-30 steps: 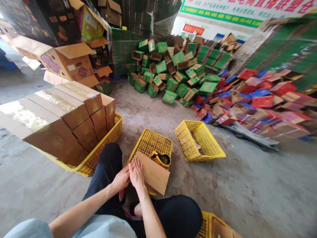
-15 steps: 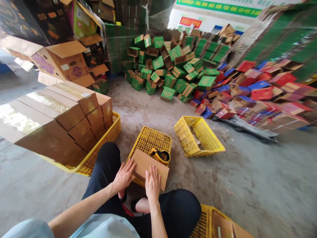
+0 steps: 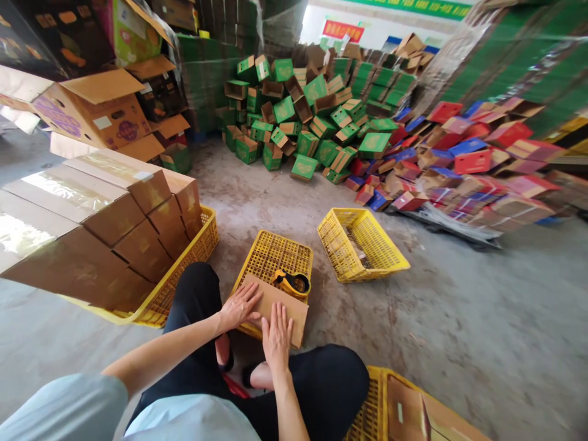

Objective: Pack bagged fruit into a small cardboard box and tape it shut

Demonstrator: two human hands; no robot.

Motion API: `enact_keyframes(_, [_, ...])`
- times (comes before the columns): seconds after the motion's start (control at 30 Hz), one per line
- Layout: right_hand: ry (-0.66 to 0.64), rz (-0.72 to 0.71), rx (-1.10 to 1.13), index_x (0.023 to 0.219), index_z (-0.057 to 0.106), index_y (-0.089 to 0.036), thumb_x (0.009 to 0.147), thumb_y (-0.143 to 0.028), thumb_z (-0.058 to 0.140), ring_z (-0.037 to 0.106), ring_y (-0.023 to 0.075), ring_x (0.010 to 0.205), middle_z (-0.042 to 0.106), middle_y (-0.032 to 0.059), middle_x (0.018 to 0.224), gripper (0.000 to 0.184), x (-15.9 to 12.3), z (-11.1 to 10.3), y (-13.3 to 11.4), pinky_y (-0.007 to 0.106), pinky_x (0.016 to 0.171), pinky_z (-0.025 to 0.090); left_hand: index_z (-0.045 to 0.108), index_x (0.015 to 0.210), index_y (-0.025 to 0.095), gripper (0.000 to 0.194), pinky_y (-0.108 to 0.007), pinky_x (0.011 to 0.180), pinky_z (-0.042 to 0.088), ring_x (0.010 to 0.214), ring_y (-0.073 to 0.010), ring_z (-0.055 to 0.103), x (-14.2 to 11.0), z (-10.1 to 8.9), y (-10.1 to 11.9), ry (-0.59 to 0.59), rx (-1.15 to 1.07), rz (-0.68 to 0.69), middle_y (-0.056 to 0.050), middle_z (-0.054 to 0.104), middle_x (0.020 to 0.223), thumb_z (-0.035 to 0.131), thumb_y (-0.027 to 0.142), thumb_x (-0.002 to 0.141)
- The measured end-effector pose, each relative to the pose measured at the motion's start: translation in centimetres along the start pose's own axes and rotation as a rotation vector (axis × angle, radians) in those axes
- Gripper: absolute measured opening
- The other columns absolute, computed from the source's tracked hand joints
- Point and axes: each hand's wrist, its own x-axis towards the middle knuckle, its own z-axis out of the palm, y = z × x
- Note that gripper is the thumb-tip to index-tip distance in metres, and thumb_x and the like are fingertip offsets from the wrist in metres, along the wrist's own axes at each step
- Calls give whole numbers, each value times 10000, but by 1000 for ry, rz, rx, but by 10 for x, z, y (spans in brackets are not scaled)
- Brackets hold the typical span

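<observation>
A flat piece of brown cardboard (image 3: 294,311) lies on an upturned yellow plastic crate (image 3: 261,251) between my knees. My left hand (image 3: 239,306) rests on its left end, palm down with the fingers stretched out. Near its front edge my right hand (image 3: 277,337) also presses flat, fingers extended forward. Just behind the cardboard, on the crate, sits a yellow and black tape dispenser (image 3: 292,282); neither hand touches it.
Taped brown cartons (image 3: 92,196) fill a yellow crate (image 3: 209,236) on my left. Another yellow basket (image 3: 386,245) stands ahead to the right. By my right knee, a crate (image 3: 376,392) holds cardboard. Green boxes (image 3: 305,166) and red boxes (image 3: 473,161) lie heaped farther back.
My hands, close together at the cardboard's left end before, have moved apart: the right slid rightward along it, and the left now lies farther onto it. The view has shifted slightly.
</observation>
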Motion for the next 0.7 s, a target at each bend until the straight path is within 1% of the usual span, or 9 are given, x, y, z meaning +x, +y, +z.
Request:
enact_keyframes(0.13, [-21,1,8,1637,251,-139,1095,-496,202,303,285,1550,354,158,1650,651,0,-3,-1,558,1239,241,489,1535,212,818,-535,1206,343,1531,-370,333,-2,-2,4,-27,-7,-20,-208,334,1653,497,757,925])
enact_keyframes(0.27, [-28,1,5,1637,253,-141,1093,-492,204,306,286,1549,360,164,1647,650,0,-6,-3,559,1240,235,493,1535,266,806,-567,1218,302,1551,-389,274,-4,-3,12,-24,-32,-33,-175,243,1697,521,768,905])
enact_keyframes(0.37, [-40,4,14,1624,299,-137,1094,-495,194,315,287,1544,367,158,1645,648,1,-8,-4,560,1242,228,508,1524,315,765,-577,1216,298,1551,-404,264,-6,-5,15,-42,-44,-43,-143,196,1716,557,753,900])
enact_keyframes(0.47, [-45,20,33,1594,378,-135,1094,-501,198,351,295,1524,420,161,1618,645,4,-11,-6,558,1228,262,481,1544,323,767,-572,1217,299,1550,-409,262,-10,-7,17,-35,-43,-40,-139,186,1719,574,736,905])
enact_keyframes(0.53, [-46,34,42,1563,445,-153,1093,-507,217,375,306,1509,457,159,1598,631,5,-15,-8,561,1210,295,417,1584,290,806,-547,1227,293,1554,-386,267,-15,-8,17,-14,-35,-23,-150,209,1711,548,732,923])
enact_keyframes(0.6, [-52,41,42,1523,513,-198,1090,-512,244,391,318,1495,461,147,1600,599,6,-21,-11,571,1194,316,321,1628,212,880,-506,1236,293,1557,-354,274,-22,-9,17,18,-24,-26,-174,253,1693,488,741,946])
enact_keyframes(0.7, [-72,3,25,1491,554,-265,1080,-530,294,424,332,1463,443,134,1611,554,8,-33,-14,578,1176,335,202,1651,100,930,-471,1235,300,1561,-329,269,-33,-9,17,78,5,-105,-205,295,1669,381,729,990])
